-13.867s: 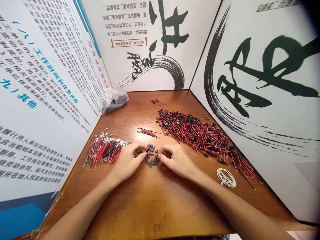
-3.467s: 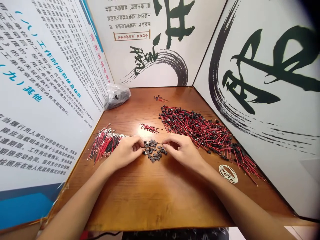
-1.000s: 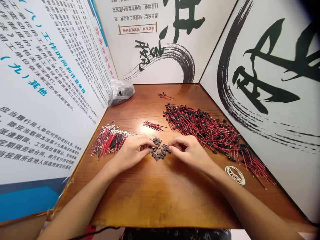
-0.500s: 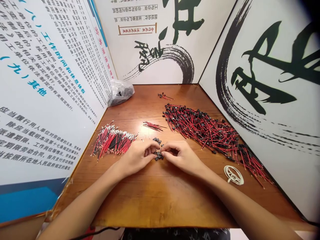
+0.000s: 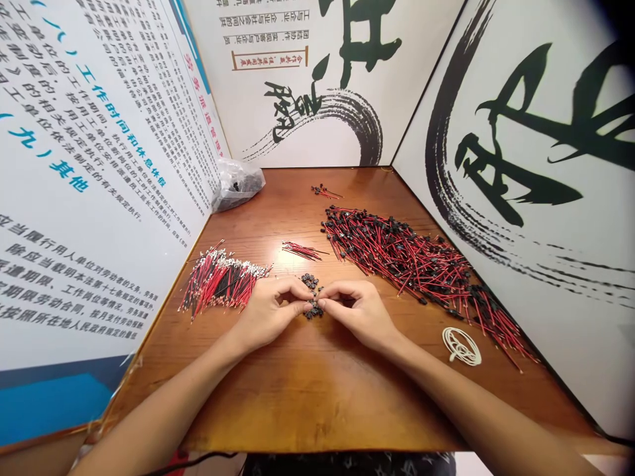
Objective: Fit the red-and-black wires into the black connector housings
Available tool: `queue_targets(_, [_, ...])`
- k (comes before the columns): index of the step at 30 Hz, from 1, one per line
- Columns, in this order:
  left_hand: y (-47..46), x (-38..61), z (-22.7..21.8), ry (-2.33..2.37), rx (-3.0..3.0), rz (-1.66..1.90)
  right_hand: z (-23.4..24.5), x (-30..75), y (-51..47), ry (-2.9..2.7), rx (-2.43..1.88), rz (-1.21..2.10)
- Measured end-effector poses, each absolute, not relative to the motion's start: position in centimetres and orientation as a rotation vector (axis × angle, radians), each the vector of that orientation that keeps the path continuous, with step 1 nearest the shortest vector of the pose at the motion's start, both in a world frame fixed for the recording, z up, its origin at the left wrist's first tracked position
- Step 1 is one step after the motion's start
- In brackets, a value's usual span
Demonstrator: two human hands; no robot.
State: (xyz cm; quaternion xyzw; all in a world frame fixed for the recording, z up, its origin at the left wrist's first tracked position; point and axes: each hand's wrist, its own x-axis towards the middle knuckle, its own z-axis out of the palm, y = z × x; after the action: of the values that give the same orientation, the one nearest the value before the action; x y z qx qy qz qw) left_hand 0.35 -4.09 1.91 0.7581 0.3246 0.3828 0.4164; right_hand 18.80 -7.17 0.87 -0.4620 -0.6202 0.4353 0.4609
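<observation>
Head view:
- Left hand [image 5: 270, 311] and right hand [image 5: 354, 309] are rested on the wooden worktop [image 5: 317, 396], roughly mid-depth and centred between the left and right edges.
- Both hands are pinched closed, thumb against forefinger, with the fingertips of the two hands brought together until nearly touching.
- The pinch point is placed right over the black housings [image 5: 311, 295], a small loose pile. The near part of the pile is covered by the fingertips.
- What is gripped in either pinch is too small to be made out.
- A wire bundle [image 5: 221, 281], red and black with bare metal ends, is laid just beside the left hand, towards the left edge.
- A small red wire bunch [image 5: 302, 250] is seen just beyond the pile.
- A large heap of finished leads [image 5: 411, 259] is spread along the right edge, from mid-depth out to the near right.
- A white cord coil [image 5: 461, 346] is placed near the right forearm, close to the heap's near end.
- A plastic bag [image 5: 237, 185] is tucked into the far left corner.
- A few stray leads [image 5: 325, 192] are left near the far edge.
</observation>
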Motion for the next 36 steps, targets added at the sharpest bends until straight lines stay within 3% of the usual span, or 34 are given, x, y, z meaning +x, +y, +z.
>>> queue_targets(18, [-3.7,0.1,2.5,0.856,1.76,1.019,0.4,19.5,-6.5,-1.474,-1.13,1.125])
queue_targets(23, [-2.5,-1.2,3.5,1.022,1.437,1.248,-1.0,20.9,-5.3,-1.559,-1.233,0.918])
queue_targets(30, [-1.3,-2.0,3.4,1.04,1.16,1.46,-2.2,20.0,-0.4,-1.995,-1.4,0.343])
queue_targets(36, [-1.2,-1.9,3.2,1.034,1.104,1.463,-2.6,18.4,3.4,-2.026,-1.506,0.212])
